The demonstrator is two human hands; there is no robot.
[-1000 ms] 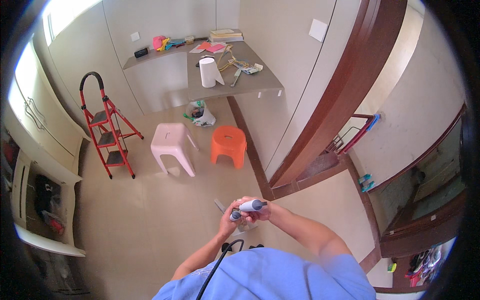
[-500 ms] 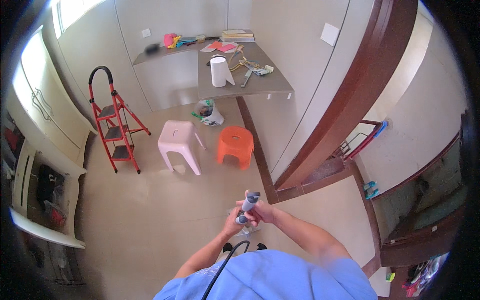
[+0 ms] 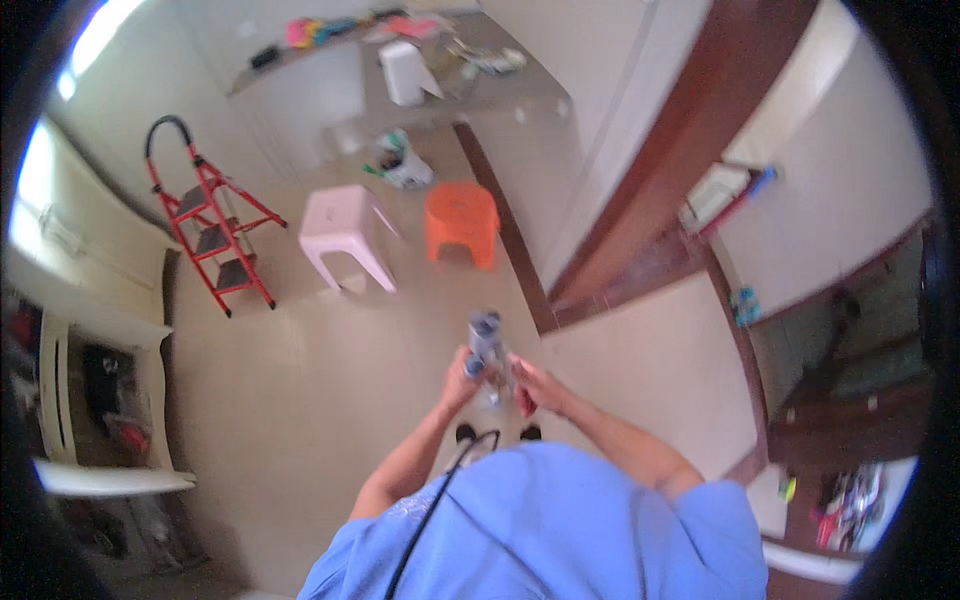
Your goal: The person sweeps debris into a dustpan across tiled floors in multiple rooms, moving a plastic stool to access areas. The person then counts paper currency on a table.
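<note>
In front of my body I hold a grey-and-white tubular tool (image 3: 485, 335) with a darker grey end pointing away from me. Motion blur and my hands hide its exact kind. My left hand (image 3: 460, 383) is closed on its left side, beside a small round grey-blue end. On the other side my right hand (image 3: 538, 388) is closed against the tool's pale lower part, its fingers smeared. A black cable (image 3: 430, 520) runs down over my blue shirt.
A pink stool (image 3: 345, 220) and an orange stool (image 3: 462, 218) stand ahead. Left of them is a red step ladder (image 3: 212, 238). Behind sit a bag (image 3: 405, 168) and a desk (image 3: 350, 95) bearing a paper roll (image 3: 402, 75). Brown door frame (image 3: 660, 150) at right.
The view has shifted, so the stools, ladder and desk appear higher. My right hand has moved from the tool's upper tube down to its right side. My left hand stays on the tool.
</note>
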